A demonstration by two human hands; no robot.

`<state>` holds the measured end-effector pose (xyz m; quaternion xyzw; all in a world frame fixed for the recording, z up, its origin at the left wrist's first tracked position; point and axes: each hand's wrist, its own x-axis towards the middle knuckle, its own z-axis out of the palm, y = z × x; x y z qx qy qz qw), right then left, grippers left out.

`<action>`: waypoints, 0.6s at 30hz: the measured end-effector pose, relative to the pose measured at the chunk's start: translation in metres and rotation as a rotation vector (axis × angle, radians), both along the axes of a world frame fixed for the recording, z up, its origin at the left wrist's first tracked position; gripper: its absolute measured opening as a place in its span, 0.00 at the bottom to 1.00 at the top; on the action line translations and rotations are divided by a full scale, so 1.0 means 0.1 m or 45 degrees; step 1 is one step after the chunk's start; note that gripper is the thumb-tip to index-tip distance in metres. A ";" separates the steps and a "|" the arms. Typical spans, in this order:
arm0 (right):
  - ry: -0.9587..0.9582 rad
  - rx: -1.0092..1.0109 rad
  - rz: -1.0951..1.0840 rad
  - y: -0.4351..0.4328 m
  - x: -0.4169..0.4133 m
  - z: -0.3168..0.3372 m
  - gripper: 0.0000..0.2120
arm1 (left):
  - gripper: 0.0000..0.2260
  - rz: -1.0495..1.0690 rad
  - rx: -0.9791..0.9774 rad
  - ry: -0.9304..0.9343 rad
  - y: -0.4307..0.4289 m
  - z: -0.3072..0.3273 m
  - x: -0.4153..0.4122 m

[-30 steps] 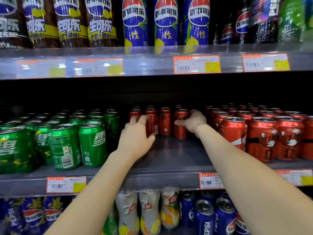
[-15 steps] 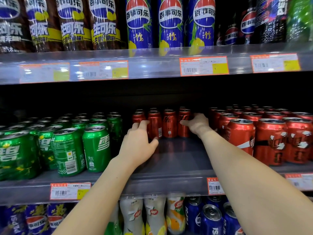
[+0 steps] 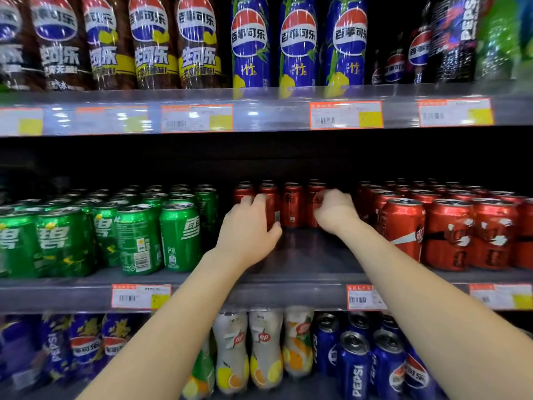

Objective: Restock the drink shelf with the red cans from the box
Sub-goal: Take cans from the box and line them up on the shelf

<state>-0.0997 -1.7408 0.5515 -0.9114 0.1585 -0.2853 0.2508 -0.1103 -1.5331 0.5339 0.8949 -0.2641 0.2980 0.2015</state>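
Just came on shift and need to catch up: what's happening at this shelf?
A person has both hands deep in the middle shelf. The left hand grips one red can in the back row and the right hand grips the rightmost can. Green cans stand alongside. The box is not in view.
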 end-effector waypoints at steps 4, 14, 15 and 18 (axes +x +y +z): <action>-0.023 -0.210 0.231 0.21 -0.35 -0.20 0.24 | 0.25 0.008 0.124 -0.038 -0.03 -0.03 -0.22; 0.100 -0.424 0.235 0.30 -0.67 -0.13 0.16 | 0.18 0.075 0.300 0.054 -0.05 0.11 -0.30; 0.131 -0.430 0.243 0.33 -0.70 -0.10 0.14 | 0.18 0.068 0.319 0.077 -0.02 0.15 -0.32; 0.287 -0.386 0.262 0.48 -0.86 0.07 0.13 | 0.19 0.063 0.433 0.163 0.09 0.30 -0.39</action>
